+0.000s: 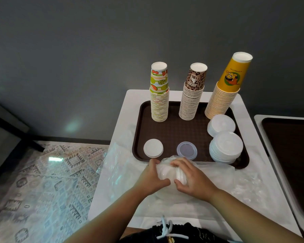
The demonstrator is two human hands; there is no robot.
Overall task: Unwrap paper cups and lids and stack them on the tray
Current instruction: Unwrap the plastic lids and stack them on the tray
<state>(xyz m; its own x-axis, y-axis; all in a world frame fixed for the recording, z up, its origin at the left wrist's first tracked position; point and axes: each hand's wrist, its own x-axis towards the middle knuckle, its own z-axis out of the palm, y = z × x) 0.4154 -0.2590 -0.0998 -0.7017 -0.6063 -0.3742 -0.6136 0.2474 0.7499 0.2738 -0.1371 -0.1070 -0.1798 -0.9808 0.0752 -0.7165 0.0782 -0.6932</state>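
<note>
A brown tray (175,130) on the white table holds three upside-down cup stacks: fruit-print (159,102), leopard-print (191,100) and yellow (224,95). Two stacks of white lids (225,148) stand at the tray's right side, a single white lid (153,148) and a clear lid (186,150) at its front. Just in front of the tray, both hands hold a stack of white lids in clear plastic wrap (168,174). My left hand (152,179) grips its left end. My right hand (191,178) curls over its right end.
Loose clear plastic wrap (235,181) covers the white table (130,95) in front of the tray and hangs off its left side. A second brown tray (291,155) lies on another table to the right. A patterned floor lies to the left.
</note>
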